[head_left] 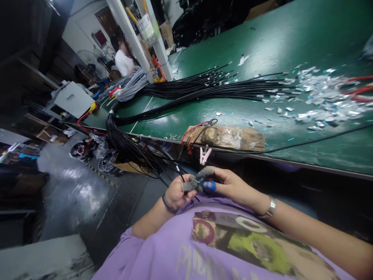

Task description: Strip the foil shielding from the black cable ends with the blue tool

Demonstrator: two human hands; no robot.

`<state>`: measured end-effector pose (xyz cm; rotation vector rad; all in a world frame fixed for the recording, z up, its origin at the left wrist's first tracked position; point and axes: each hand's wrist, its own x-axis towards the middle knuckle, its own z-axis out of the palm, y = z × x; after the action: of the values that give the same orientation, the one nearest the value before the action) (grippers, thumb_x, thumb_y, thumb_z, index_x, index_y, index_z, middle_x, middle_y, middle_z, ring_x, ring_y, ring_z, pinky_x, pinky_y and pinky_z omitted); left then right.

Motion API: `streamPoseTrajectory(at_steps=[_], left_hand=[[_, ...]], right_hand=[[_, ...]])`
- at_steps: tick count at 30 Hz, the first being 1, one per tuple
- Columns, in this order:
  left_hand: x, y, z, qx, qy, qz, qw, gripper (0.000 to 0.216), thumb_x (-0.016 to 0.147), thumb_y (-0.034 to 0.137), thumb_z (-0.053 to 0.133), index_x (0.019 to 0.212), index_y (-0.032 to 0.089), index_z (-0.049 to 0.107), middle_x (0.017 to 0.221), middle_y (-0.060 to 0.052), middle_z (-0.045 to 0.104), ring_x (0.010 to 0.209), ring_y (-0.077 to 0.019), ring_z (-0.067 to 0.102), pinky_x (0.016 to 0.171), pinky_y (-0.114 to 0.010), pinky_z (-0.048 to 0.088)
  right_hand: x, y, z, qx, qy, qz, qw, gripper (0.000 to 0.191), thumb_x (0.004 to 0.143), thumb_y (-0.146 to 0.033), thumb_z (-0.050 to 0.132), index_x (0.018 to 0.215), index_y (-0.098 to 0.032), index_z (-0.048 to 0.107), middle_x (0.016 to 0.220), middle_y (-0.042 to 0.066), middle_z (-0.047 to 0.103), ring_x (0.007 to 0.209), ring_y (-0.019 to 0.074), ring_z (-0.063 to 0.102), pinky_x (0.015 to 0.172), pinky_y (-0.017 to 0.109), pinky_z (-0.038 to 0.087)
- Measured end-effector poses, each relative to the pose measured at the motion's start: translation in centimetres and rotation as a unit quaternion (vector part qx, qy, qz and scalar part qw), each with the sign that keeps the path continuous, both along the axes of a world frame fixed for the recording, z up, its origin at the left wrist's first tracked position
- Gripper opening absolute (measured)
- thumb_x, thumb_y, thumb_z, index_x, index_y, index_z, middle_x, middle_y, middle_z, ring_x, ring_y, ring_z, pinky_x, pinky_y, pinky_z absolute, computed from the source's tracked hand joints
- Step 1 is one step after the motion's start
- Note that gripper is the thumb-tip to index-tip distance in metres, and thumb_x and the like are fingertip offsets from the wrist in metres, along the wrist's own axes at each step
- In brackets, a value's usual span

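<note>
Both meet at lower centre: my left hand (175,193) and right hand (231,186), fingertips taped grey and blue, pinch a thin black wire (181,178) trailing from the black cable bundle (122,144) that hangs off the green table (291,39). A tug could, I judge, snag neighbouring strands.

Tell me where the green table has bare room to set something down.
Widest bare patch of the green table lies beyond the black cables, toward the far edge. A smaller strip runs along the near edge, right of the wooden block. Crowded: cables mid-table, silver scraps at right.
</note>
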<state>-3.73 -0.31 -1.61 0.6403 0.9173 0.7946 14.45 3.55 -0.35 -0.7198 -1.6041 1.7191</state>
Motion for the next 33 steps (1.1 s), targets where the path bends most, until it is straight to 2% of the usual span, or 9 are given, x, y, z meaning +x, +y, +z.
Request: streamPoseTrajectory(at_steps=[4, 6, 10, 15, 19, 24, 28, 30, 33], left_hand=[[0.0, -0.1, 0.0, -0.008, -0.018, -0.005, 1.000, 0.048, 0.050, 0.045, 0.083, 0.064, 0.015, 0.049, 0.035, 0.007, 0.042, 0.026, -0.0030, 0.028, 0.029, -0.015, 0.011], [0.0, -0.1, 0.2, -0.007, -0.022, -0.008, 1.000, 0.049, 0.048, 0.046, 0.084, 0.064, 0.014, 0.050, 0.036, 0.007, 0.043, 0.026, -0.0023, 0.027, 0.029, -0.015, 0.011], [0.0, -0.2, 0.6, -0.018, -0.005, -0.030, 0.999, 0.051, 0.044, 0.048, 0.085, 0.062, 0.013, 0.053, 0.036, 0.006, 0.045, 0.026, -0.0021, 0.028, 0.027, -0.016, 0.012], [0.0, -0.4, 1.4, -0.038, 0.057, -0.081, 0.994, 0.053, 0.044, 0.053, 0.083, 0.060, 0.012, 0.054, 0.034, 0.006, 0.044, 0.025, -0.0029, 0.028, 0.028, -0.018, 0.013], [0.4, -0.6, 2.3, -0.028, 0.127, -0.116, 0.985, 0.054, 0.045, 0.057, 0.081, 0.057, 0.013, 0.053, 0.036, 0.006, 0.044, 0.027, -0.0018, 0.028, 0.030, -0.018, 0.014], [0.6, -0.8, 2.8, 0.016, 0.191, -0.145, 0.971, 0.053, 0.050, 0.057, 0.079, 0.052, 0.014, 0.048, 0.039, 0.006, 0.045, 0.031, -0.0012, 0.029, 0.033, -0.018, 0.017], [0.5, -0.7, 2.4, 0.029, 0.196, -0.161, 0.967, 0.056, 0.053, 0.063, 0.074, 0.052, 0.013, 0.049, 0.040, 0.004, 0.048, 0.031, -0.0016, 0.033, 0.034, -0.018, 0.021], [0.6, -0.5, 2.2, 0.040, 0.188, -0.143, 0.971, 0.056, 0.055, 0.066, 0.072, 0.056, 0.014, 0.051, 0.042, 0.003, 0.050, 0.031, -0.0029, 0.036, 0.034, -0.018, 0.024], [0.9, -0.3, 2.1, 0.072, 0.195, -0.080, 0.975, 0.057, 0.054, 0.068, 0.071, 0.061, 0.015, 0.052, 0.042, 0.004, 0.051, 0.032, -0.0049, 0.039, 0.035, -0.018, 0.028]], right_hand=[[0.1, 0.1, 0.1, 0.031, -0.001, 0.001, 1.000, 0.044, 0.072, -0.060, 0.065, 0.075, -0.016, 0.064, 0.076, 0.001, 0.056, 0.070, 0.0148, 0.051, 0.066, 0.028, 0.043], [0.2, 0.1, 0.1, 0.024, 0.002, 0.010, 1.000, 0.045, 0.072, -0.061, 0.064, 0.074, -0.016, 0.064, 0.075, 0.001, 0.055, 0.069, 0.0143, 0.050, 0.066, 0.028, 0.042], [0.1, 0.1, -0.2, -0.042, 0.021, 0.057, 0.997, 0.045, 0.070, -0.061, 0.067, 0.074, -0.015, 0.064, 0.072, 0.000, 0.057, 0.068, 0.0137, 0.049, 0.067, 0.028, 0.041], [0.2, 0.3, -0.6, -0.137, 0.027, 0.126, 0.982, 0.040, 0.065, -0.051, 0.074, 0.074, -0.014, 0.064, 0.072, 0.000, 0.061, 0.069, 0.0136, 0.051, 0.069, 0.028, 0.041], [0.2, 0.6, -0.4, -0.143, -0.021, 0.153, 0.978, 0.033, 0.062, -0.043, 0.075, 0.069, -0.015, 0.061, 0.067, -0.002, 0.057, 0.063, 0.0115, 0.048, 0.064, 0.026, 0.040], [0.2, 0.8, 0.4, -0.069, -0.078, 0.144, 0.984, 0.022, 0.063, -0.033, 0.073, 0.070, -0.016, 0.060, 0.069, -0.002, 0.058, 0.066, 0.0136, 0.051, 0.065, 0.027, 0.043], [0.1, 0.7, 0.3, -0.061, -0.070, 0.090, 0.992, 0.025, 0.063, -0.036, 0.071, 0.075, -0.017, 0.060, 0.073, 0.000, 0.060, 0.069, 0.0155, 0.053, 0.067, 0.030, 0.045], [0.3, 0.6, -0.1, -0.070, -0.075, 0.046, 0.994, 0.029, 0.064, -0.042, 0.069, 0.074, -0.017, 0.059, 0.072, 0.000, 0.059, 0.068, 0.0154, 0.052, 0.067, 0.030, 0.045], [0.9, 0.2, -0.4, -0.087, -0.085, -0.019, 0.992, 0.036, 0.066, -0.051, 0.066, 0.074, -0.017, 0.059, 0.072, 0.000, 0.058, 0.066, 0.0146, 0.050, 0.066, 0.030, 0.043]])
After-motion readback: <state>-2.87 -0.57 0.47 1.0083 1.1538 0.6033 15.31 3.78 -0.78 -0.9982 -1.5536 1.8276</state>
